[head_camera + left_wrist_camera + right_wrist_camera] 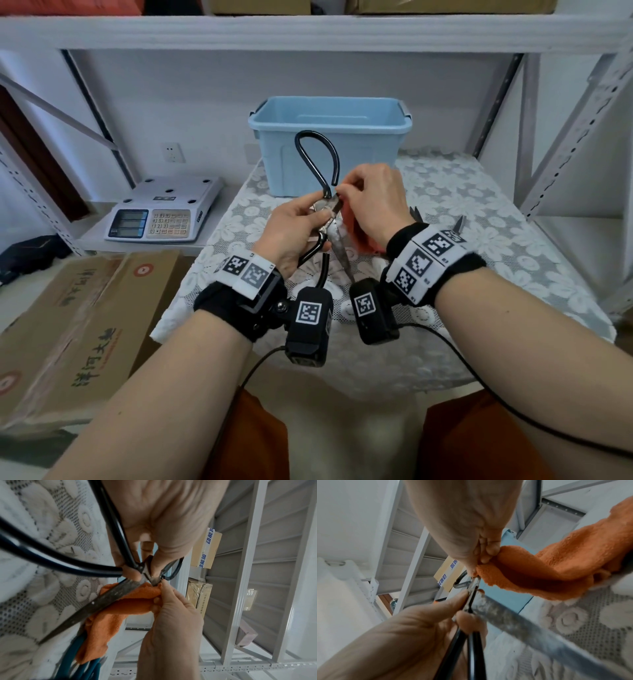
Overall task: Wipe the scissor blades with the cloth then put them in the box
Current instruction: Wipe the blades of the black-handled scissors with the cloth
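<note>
Head view: left hand (294, 228) grips the scissors (337, 245) near the pivot, above the lace-covered table (479, 212), blade tip slanting down toward the person; right hand (371, 202) pinches the orange cloth (120, 609) against the blade near the pivot, just in front of the blue box (329, 144)

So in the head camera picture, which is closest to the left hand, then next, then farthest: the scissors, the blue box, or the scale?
From the left hand:
1. Scissors, held in it.
2. Blue box, behind, on the table.
3. Scale, off to the left on the shelf.
</note>
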